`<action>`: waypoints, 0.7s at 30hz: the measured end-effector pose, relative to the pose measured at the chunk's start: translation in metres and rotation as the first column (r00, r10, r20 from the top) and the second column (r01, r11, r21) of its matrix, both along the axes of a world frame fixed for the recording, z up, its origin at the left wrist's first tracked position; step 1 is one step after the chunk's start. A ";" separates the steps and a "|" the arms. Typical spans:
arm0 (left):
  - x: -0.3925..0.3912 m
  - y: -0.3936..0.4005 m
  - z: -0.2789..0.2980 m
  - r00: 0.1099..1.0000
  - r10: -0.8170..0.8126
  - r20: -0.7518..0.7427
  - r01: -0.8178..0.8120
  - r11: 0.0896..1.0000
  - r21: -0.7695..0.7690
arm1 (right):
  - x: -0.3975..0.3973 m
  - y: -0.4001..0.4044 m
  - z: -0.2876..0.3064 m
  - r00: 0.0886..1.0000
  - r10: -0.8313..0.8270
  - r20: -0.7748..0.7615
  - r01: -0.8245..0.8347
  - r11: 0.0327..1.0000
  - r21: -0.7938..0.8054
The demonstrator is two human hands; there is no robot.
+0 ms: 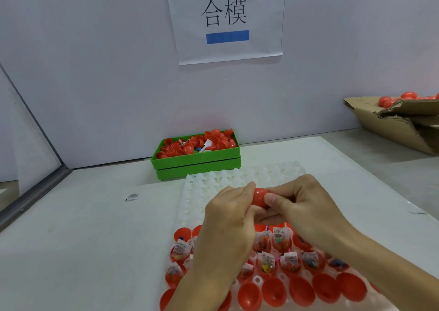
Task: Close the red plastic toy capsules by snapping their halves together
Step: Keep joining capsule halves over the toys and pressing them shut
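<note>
A red capsule [259, 197] is held between both hands above the white tray [213, 182]. My left hand [228, 220] grips it from the left and my right hand [299, 204] pinches it from the right, fingers curled round it. Most of the capsule is hidden by the fingers. Below the hands, several open red capsule halves [273, 291] stand in the tray's sockets. Some hold small toy packets [267, 261]; those in the front row look hollow.
A green crate [197, 163] heaped with loose red halves stands at the back by the wall. A torn cardboard box [399, 125] with red capsules in it lies at the right. A small packet [132, 196] lies on the table at the left.
</note>
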State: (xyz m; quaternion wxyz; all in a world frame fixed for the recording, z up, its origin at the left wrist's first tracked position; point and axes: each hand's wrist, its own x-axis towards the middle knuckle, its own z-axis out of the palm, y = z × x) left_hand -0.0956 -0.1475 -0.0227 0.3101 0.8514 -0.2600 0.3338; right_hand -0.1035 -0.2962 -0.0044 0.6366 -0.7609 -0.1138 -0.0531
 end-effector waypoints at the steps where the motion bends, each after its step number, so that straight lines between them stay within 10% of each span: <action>1: 0.000 0.000 0.000 1.000 -0.002 -0.018 0.002 1.000 0.012 | 0.001 -0.001 0.000 1.000 0.012 0.008 -0.012 0.998 -0.054; 21: 0.003 0.004 0.003 0.995 -0.030 -0.099 0.026 0.999 -0.043 | -0.002 -0.002 0.006 0.994 0.059 0.097 -0.044 0.987 -0.152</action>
